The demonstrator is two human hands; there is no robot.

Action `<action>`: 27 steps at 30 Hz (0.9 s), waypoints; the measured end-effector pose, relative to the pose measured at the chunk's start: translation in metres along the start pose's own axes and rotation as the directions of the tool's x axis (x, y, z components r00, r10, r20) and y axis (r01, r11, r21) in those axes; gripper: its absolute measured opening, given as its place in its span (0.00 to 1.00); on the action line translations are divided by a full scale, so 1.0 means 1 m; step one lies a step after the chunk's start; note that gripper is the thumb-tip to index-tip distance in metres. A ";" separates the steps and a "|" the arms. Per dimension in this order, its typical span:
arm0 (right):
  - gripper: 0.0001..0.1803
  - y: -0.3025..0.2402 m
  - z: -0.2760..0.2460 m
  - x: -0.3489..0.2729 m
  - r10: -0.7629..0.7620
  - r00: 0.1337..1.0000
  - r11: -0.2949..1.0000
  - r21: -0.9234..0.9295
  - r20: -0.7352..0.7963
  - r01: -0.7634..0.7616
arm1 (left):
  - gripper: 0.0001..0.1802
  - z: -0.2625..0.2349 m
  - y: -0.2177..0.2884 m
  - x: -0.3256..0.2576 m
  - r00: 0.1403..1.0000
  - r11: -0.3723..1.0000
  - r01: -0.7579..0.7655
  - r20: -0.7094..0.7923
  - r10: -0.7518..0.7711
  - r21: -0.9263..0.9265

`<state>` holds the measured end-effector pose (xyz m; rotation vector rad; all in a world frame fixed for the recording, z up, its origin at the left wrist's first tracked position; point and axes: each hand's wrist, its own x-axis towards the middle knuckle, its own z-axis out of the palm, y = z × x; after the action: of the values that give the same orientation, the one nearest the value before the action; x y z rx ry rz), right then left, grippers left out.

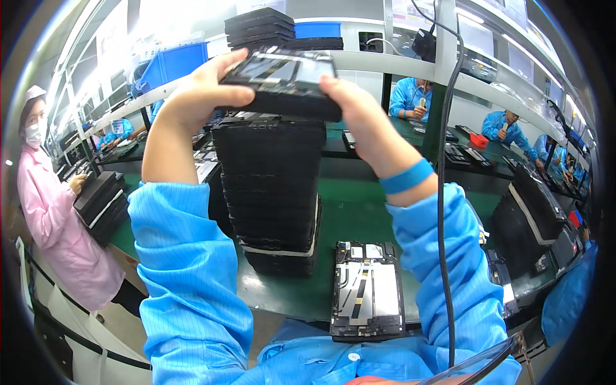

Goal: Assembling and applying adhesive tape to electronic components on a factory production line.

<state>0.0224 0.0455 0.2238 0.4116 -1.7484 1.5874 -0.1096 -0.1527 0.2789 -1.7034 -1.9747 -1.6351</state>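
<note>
Raised in front of me, a black tray [282, 102] carries an opened tablet [273, 69] with its silvery inside facing up. My left hand [208, 93] grips its left side, thumb along the near face and fingers at the far edge. The right corner is held by my right hand [353, 109], its thumb on top and its other fingers hidden. Just below is a tall stack of black trays [269, 173]; whether the held tray touches it I cannot tell. Another opened tablet [367, 292] lies at the bench's near edge, showing white battery cells and dark ribbon cables.
A black cable [443, 224] hangs down right of my right arm. More trays [526, 215] stand stacked at the right of the green bench [356, 212]. Ahead, a shelf rail [359, 61] crosses over it. A person in pink [64, 212] stands left, beside black trays; people in blue sit beyond.
</note>
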 end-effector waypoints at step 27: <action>0.23 0.066 -0.203 -0.353 -0.057 0.461 0.710 -0.360 -0.886 -0.605 | 0.45 0.305 -0.110 -0.251 0.896 0.912 0.407 0.176 -0.408 0.046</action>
<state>0.2803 0.1698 -0.0733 -0.9830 -1.3928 0.9314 0.0722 -0.0849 -0.0821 -1.5603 -2.5691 -1.6219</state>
